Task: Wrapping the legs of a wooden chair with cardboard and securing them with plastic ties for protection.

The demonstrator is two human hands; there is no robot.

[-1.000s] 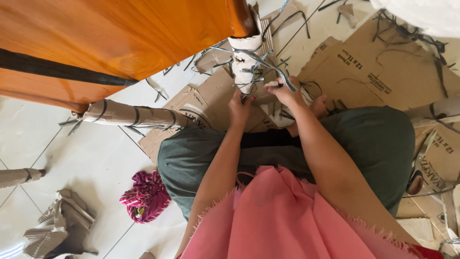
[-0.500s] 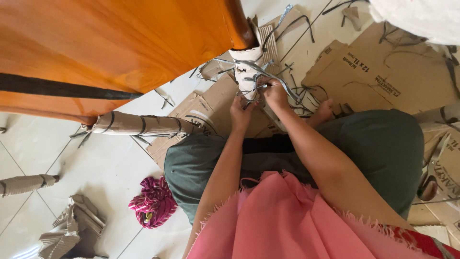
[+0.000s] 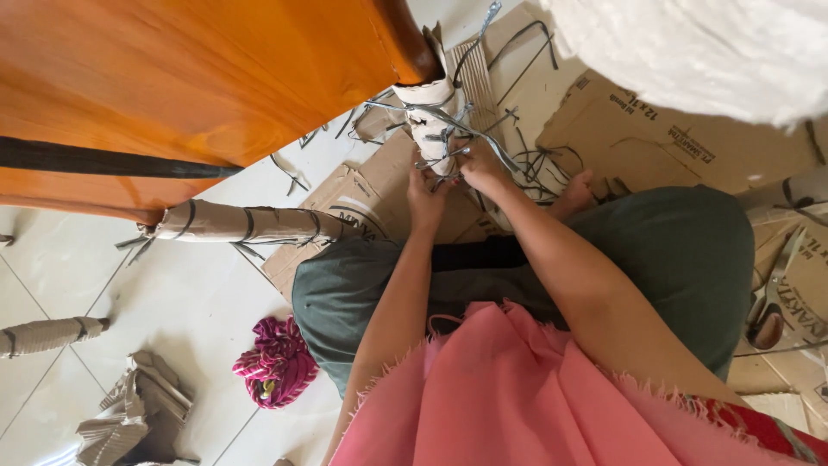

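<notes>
Wrapped furniture leg (image 3: 429,116), far centre, just under the corner of the orange-brown wooden furniture (image 3: 172,95): covered in pale corrugated cardboard, bound w/ several grey plastic straps (image 3: 448,129) whose loose ends stick out in all directions. Both hands at its lower part. Left hand (image 3: 425,192) closed on the wrap from the near-left side, fingers curled round cardboard & strap ends. Right hand (image 3: 479,167) just beside it on the right, pinching into the strap tangle; exact strap gripped can't be told, too cluttered.

Progress, judged from how things lie: looks well along. Second leg (image 3: 250,224), left of centre, already fully wrapped & strapped, ends left untrimmed. Third wrapped leg (image 3: 47,335) at far left edge, also banded. Leg in hand has its wrap on and some straps round it, but bands look loose and messy near the hands, so probably still being tightened or tied. Trimming of long tails apparently not done on any leg.

Around: flattened cardboard boxes (image 3: 655,138) on the tiled floor, right & far, strewn w/ strap offcuts. Crumpled cardboard scraps (image 3: 129,423) near left. Pink-magenta cloth bundle (image 3: 278,362) near centre-left. Scissors-like tool (image 3: 766,321) at right edge, not in use. White bulky object (image 3: 707,47) far right, kind unclear.
</notes>
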